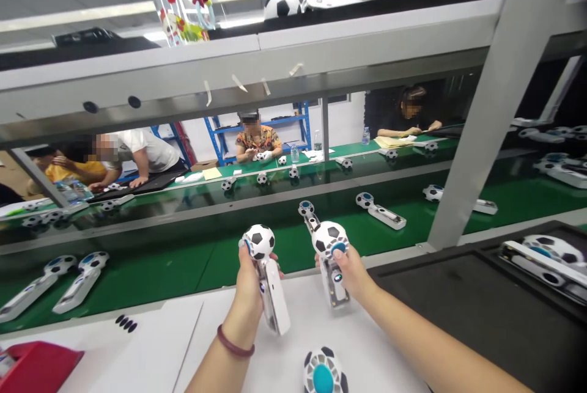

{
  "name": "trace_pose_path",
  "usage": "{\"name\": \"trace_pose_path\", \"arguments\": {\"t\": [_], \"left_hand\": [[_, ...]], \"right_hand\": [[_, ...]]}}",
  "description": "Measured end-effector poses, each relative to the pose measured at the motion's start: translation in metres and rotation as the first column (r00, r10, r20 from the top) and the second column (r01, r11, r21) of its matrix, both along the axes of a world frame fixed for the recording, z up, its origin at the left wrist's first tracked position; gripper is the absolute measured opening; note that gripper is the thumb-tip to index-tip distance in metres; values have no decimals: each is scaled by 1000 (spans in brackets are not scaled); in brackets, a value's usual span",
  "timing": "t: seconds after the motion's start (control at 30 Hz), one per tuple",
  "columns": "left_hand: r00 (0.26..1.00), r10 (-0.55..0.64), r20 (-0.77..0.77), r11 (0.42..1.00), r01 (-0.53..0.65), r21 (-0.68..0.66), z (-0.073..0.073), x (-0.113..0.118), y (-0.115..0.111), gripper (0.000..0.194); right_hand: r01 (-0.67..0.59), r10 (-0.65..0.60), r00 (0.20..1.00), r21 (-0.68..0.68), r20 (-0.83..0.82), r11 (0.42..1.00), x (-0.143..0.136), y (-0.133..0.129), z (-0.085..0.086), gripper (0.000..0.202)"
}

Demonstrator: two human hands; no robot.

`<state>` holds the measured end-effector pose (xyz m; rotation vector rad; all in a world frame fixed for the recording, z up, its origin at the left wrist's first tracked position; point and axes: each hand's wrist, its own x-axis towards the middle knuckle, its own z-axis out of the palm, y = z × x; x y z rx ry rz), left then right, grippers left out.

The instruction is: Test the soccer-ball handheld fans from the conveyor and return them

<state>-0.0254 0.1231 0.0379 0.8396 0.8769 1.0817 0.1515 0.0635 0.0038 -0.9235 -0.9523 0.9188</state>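
Note:
My left hand (250, 277) is wrapped round a white-handled device (274, 295) with a black-and-white football-patterned head. In my right hand (355, 271) is a second football-headed device (330, 239); its handle shows open inner parts, and my thumb lies on the blue disc of its head. The two devices are held apart, side by side, above the white work surface (293, 350). Below them, at the bottom edge, a football-patterned head (324, 371) with a blue disc lies on the surface, partly cut off by the frame.
Beyond the surface runs a green conveyor (206, 258) carrying several similar devices. A black tray (440, 301) lies at right, a red bin (43, 368) at lower left. A slanted metal post (486, 106) and overhead shelf (367, 38) frame the view. Several people sit or lean across the line.

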Motion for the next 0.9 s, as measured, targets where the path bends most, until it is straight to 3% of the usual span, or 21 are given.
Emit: {"name": "trace_pose_path", "arguments": {"t": [0.17,0.23,0.33,0.4,0.57,0.7,0.9], "left_hand": [[989,136,-51,967,-121,226,-48,-16,6,57],[997,71,-37,972,-61,227,-62,-23,8,59],[986,-131,-100,975,147,169,-75,-27,8,65],[959,-254,-122,958,267,107,-78,-28,5,57],[925,-374,57,927,374,19,-75,-28,-1,35],[890,-452,62,891,447,72,-71,-30,-3,42],[900,-428,77,904,425,51,-66,-32,-4,47]], "right_hand": [[-55,55,998,18,13,998,11,11,-14,58],[-151,152,986,-14,66,988,13,17,-21,62],[-278,297,940,-132,164,952,10,26,-34,66],[-282,315,935,-195,162,939,4,29,-41,60],[-307,267,946,-251,-182,918,-12,28,-40,59],[-406,328,896,-249,-300,879,-17,18,-28,55],[-492,402,848,-230,-344,840,-19,14,-27,53]]}}
